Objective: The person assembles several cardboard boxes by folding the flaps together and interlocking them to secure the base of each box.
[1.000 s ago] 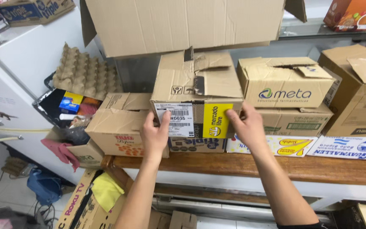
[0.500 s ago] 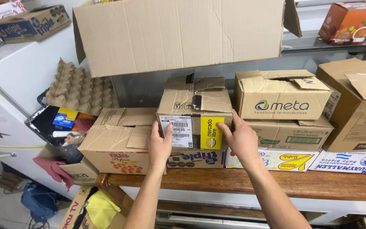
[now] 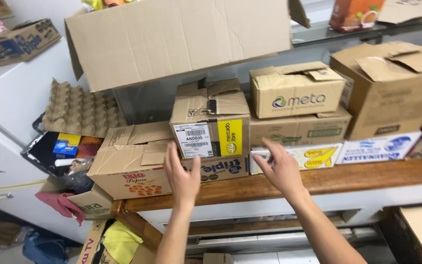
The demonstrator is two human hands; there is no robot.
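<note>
A cardboard box with a white label and a yellow panel [image 3: 211, 122] sits on a flatter box [image 3: 216, 167] on the wooden shelf [image 3: 367, 177]. My left hand [image 3: 181, 175] is open with fingers spread, just in front of the box's lower left corner, not gripping it. My right hand [image 3: 280, 168] is open too, hanging in front of the shelf to the right of the labelled box, clear of it. Both forearms reach up from below.
A brown box with open flaps [image 3: 133, 164] stands left of the labelled box. More cartons [image 3: 296, 93] and a large box [image 3: 391, 88] fill the shelf's right. A big open carton [image 3: 177, 39] overhangs above. Egg trays [image 3: 81, 110] and a white cabinet [image 3: 6, 98] lie left.
Both hands have come off the labelled box and drawn back toward me with fingers apart. The box stays on the stack. The camera has tilted and moved closer.
</note>
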